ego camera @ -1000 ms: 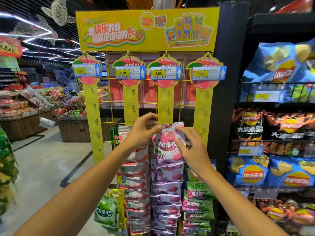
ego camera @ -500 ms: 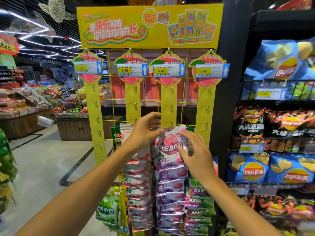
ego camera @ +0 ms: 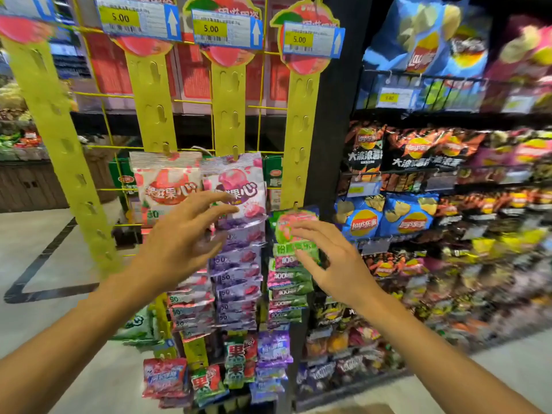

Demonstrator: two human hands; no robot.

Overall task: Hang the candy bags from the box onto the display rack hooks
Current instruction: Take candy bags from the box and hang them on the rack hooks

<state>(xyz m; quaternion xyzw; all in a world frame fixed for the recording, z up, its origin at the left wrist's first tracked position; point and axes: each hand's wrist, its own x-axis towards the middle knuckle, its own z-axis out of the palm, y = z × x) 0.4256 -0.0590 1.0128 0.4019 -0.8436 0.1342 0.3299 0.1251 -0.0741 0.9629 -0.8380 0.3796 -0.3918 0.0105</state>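
On the third yellow strip [ego camera: 228,115] of the rack, the purple candy bag [ego camera: 239,186] that both hands had been fitting half a second earlier hung from its hook, and the left hand [ego camera: 185,243] and right hand [ego camera: 334,264] had let go, fingers spread and empty, so this bag looked done

Bare forearms, no sleeves, jewelry.

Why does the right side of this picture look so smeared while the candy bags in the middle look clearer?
Head view: the chip shelves are streaked with motion blur. The purple candy bag and price tags stay readable. The left hand and right hand are slightly soft. The wide lens bows the yellow strips. Glare shines off the foil bags.
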